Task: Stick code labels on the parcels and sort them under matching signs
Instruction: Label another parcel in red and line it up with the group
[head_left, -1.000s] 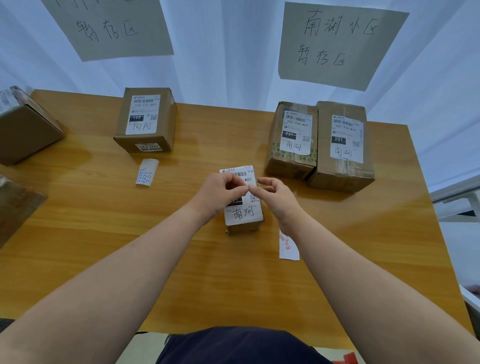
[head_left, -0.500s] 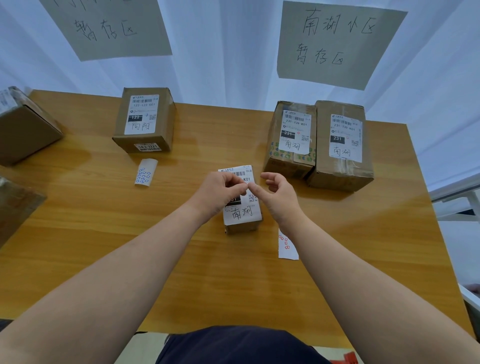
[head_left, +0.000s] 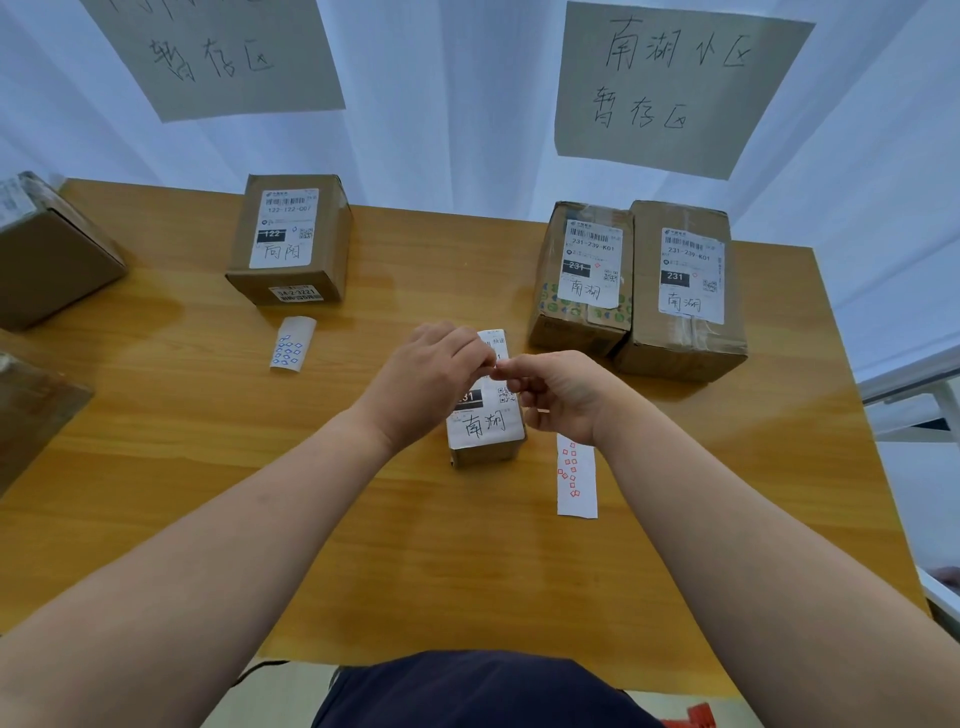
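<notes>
The small parcel (head_left: 485, 415) lies in the middle of the frame on the table (head_left: 208, 467), with its white waybill facing up. It shows "231", the same number as on the two parcels (head_left: 582, 280) in the upper right, which stand under the right sign (head_left: 670, 88). Both hands are above the parcel. The left hand (head_left: 431, 379) has its fingers curled, and the right hand (head_left: 556, 389) brings its thumb and forefinger to the same spot, so the fingertips of both pinch together. What they pinch is too small to see; I judge it is one label from the red sheet (head_left: 575, 478), which lies just right of the parcel and below the right wrist. Such a label is thin, limp and sticky, so it is better to hold it only by a corner and to press it down flat. The parcel looks like stiff cardboard and probably light, and one hand can take it by its two long sides. The blue sheet (head_left: 291, 345) lies left of centre, below the "122" box (head_left: 291, 239).
</notes>
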